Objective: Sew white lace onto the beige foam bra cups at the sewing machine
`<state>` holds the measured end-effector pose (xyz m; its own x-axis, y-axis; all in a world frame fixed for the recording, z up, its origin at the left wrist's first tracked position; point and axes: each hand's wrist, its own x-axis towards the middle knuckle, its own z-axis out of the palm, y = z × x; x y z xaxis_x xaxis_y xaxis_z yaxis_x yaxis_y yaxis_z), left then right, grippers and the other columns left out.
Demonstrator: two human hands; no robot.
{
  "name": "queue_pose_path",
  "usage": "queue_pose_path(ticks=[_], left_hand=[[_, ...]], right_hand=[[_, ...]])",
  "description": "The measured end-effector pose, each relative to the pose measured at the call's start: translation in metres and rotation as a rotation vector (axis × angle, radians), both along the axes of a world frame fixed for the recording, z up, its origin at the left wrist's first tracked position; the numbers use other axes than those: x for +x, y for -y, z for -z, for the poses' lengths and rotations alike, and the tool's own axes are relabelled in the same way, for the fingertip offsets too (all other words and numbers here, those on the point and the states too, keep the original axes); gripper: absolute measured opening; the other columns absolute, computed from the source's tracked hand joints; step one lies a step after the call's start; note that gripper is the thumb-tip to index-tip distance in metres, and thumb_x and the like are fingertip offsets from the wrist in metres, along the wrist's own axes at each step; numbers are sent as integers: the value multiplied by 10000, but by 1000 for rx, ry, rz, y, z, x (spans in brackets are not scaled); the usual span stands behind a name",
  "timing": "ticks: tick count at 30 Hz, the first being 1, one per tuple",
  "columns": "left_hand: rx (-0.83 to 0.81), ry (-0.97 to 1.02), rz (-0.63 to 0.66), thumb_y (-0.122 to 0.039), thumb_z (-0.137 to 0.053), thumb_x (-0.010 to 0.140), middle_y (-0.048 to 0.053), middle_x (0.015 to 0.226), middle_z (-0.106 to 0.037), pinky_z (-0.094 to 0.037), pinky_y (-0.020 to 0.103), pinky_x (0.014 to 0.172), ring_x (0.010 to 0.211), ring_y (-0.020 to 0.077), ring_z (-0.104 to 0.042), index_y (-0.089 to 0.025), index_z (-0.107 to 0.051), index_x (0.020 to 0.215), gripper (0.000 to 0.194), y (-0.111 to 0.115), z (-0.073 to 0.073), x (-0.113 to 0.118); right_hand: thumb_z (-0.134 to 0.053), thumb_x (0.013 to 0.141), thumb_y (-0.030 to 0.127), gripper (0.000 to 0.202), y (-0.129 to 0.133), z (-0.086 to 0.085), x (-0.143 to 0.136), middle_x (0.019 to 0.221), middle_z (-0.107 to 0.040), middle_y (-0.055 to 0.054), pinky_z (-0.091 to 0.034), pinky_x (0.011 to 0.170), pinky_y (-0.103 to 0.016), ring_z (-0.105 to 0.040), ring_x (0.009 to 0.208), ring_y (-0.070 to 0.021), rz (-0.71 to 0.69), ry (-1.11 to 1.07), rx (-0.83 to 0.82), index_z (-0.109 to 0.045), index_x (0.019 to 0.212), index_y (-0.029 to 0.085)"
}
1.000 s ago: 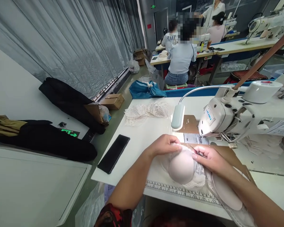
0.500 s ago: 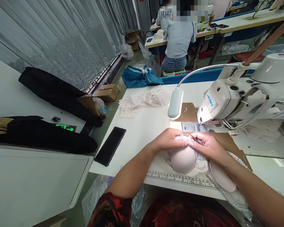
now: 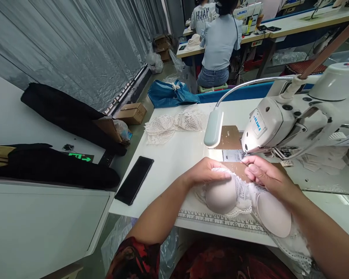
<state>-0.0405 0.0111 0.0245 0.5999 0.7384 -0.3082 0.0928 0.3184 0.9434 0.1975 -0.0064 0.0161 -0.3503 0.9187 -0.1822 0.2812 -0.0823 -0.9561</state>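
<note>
A white lace bra (image 3: 242, 197) with smooth padded cups lies across the table's front edge, and its right end hangs over. My left hand (image 3: 211, 172) is closed on the upper edge of the left cup, thumb on top. My right hand (image 3: 264, 174) is apart from the left one, above the lace between the cups. Its thumb and forefinger are pinched just below the needle area of the white sewing machine (image 3: 267, 124). Something thin and dark shows at those fingertips, too small to name.
A lamp head (image 3: 214, 128) on a bent metal neck hangs left of the machine. White lace pieces (image 3: 174, 124) lie at the back left, a black phone (image 3: 134, 180) at the left edge. A printed ruler (image 3: 221, 222) runs along the front. A co-worker (image 3: 219, 42) sits beyond.
My right hand has left the cup's edge and moved right and up, toward the needle. My left hand keeps its hold. More of the right cup shows now.
</note>
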Motion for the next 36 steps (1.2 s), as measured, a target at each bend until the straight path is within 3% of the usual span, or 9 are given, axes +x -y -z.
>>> queue_pose_path(ticks=[7, 17, 22, 28, 33, 36], left_hand=[[-25, 39, -22, -345, -791, 733, 51, 836, -700, -457, 261, 735, 781, 147, -603, -123, -760, 876, 266, -3, 5, 0], [-20, -6, 32, -420, -789, 725, -2, 673, -596, -371, 250, 622, 660, 113, -512, -118, -738, 789, 312, -2, 10, 4], [-22, -33, 24, -440, -796, 707, -12, 640, -565, -352, 247, 593, 630, 103, -483, -116, -704, 715, 337, -1, 7, 5], [-55, -18, 28, -395, -808, 693, 2, 703, -604, -372, 246, 627, 686, 112, -509, -123, -724, 779, 297, -2, 10, 5], [-9, -48, 86, -449, -825, 644, -57, 568, -408, -238, 230, 527, 570, 65, -356, -116, -589, 583, 412, -2, 12, 8], [-25, -78, 95, -471, -837, 612, -60, 560, -401, -250, 230, 512, 555, 64, -357, -121, -565, 562, 446, -1, 10, 9]], right_hand=[[-607, 858, 532, 361, 0, 4, -6, 945, -668, -62, -495, 729, -313, -615, 846, -195, -118, 4, -4, -638, 1046, 226], [-621, 867, 461, 273, 3, 16, -17, 928, -700, -52, -514, 769, -316, -654, 853, -192, -118, -74, 115, -677, 965, 212], [-620, 857, 478, 286, 0, 13, -17, 840, -687, -55, -527, 697, -314, -644, 778, -192, -98, -59, 122, -687, 869, 200], [-647, 824, 497, 330, -2, 7, -13, 874, -698, -73, -541, 674, -323, -650, 760, -196, -168, -58, 69, -685, 943, 192], [-631, 842, 484, 296, -1, 16, -19, 886, -706, -67, -537, 710, -340, -661, 794, -209, -169, -64, 87, -675, 930, 205], [-614, 852, 484, 286, -2, 17, -21, 850, -691, -54, -527, 699, -329, -650, 782, -203, -134, -23, 114, -679, 874, 206]])
